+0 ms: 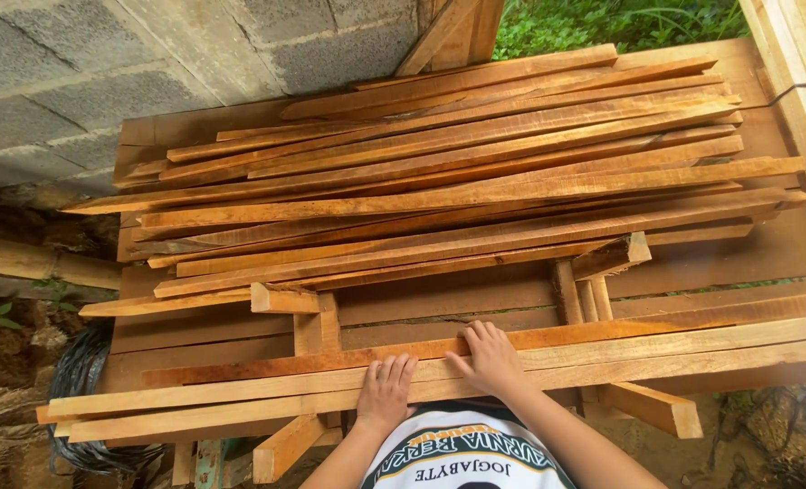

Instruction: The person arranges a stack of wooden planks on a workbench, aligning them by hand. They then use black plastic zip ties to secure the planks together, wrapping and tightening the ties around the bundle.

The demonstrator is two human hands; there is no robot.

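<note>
Both hands lie flat on wood at the near edge of the desk. Left hand (pixel 386 391) rests palm down, fingers spread and gripping nothing, on the long pale sawn wooden slats (pixel 240 398) that run side by side along the front. Right hand (pixel 491 359) is likewise open and flat, its fingertips on the reddish-brown wooden strip (pixel 656 324) lying just behind those slats — pressing on it rather than grasping it, as far as the view shows.

Behind the hands, a wide stack of rough reddish wooden battens (pixel 457 172) covers most of the worn plank desk (pixel 720 263), loosely piled, the ends uneven and fanning out a little to the left. Short pale wooden offcut blocks (pixel 613 256) sit under and between the layers, some sticking out at the front.

Judging from how things lie, the bulk of the wood is already stacked at the back, while the few lengths under the hands sit apart from it at the front, not yet on the pile.

Beyond the desk stands a grey concrete block wall (pixel 104 72), with green plants (pixel 602 23) at the top and black plastic sheeting (pixel 81 371) low on the left.
</note>
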